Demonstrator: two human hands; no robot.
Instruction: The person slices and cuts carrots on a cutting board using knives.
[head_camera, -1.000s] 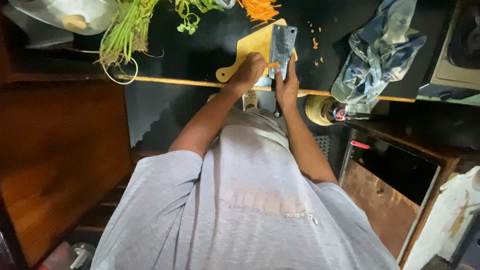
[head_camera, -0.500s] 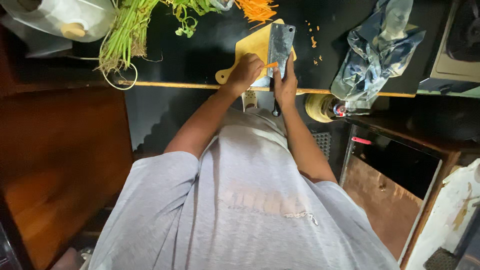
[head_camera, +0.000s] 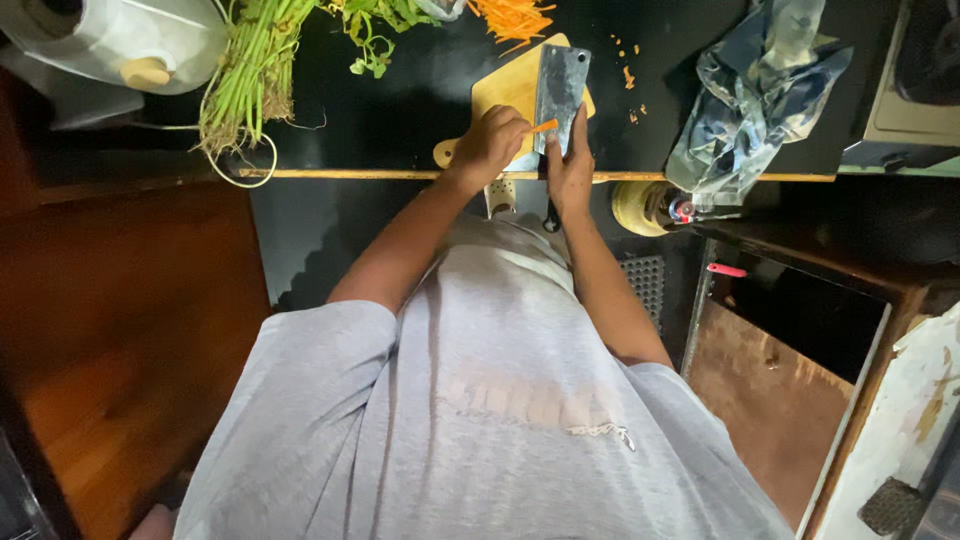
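Observation:
My right hand (head_camera: 570, 165) grips the handle of a broad steel cleaver (head_camera: 560, 85), whose blade lies flat-side up over a light wooden cutting board (head_camera: 500, 90) on the dark counter. My left hand (head_camera: 490, 142) is closed on a small orange carrot piece (head_camera: 543, 126) and holds it against the blade's near end. A pile of shredded carrot (head_camera: 512, 15) lies just beyond the board, and carrot bits (head_camera: 628, 75) are scattered to the right of it.
A bunch of green stalks with roots (head_camera: 245, 85) and leafy greens (head_camera: 375, 30) lie at the left of the counter. A paper towel roll (head_camera: 120, 40) is far left, a crumpled clear plastic bag (head_camera: 755, 90) at the right. The counter's wooden edge (head_camera: 330, 174) runs below.
Both hands stay at the cleaver and carrot piece. The view has shifted slightly, so the counter things sit a little higher and further left.

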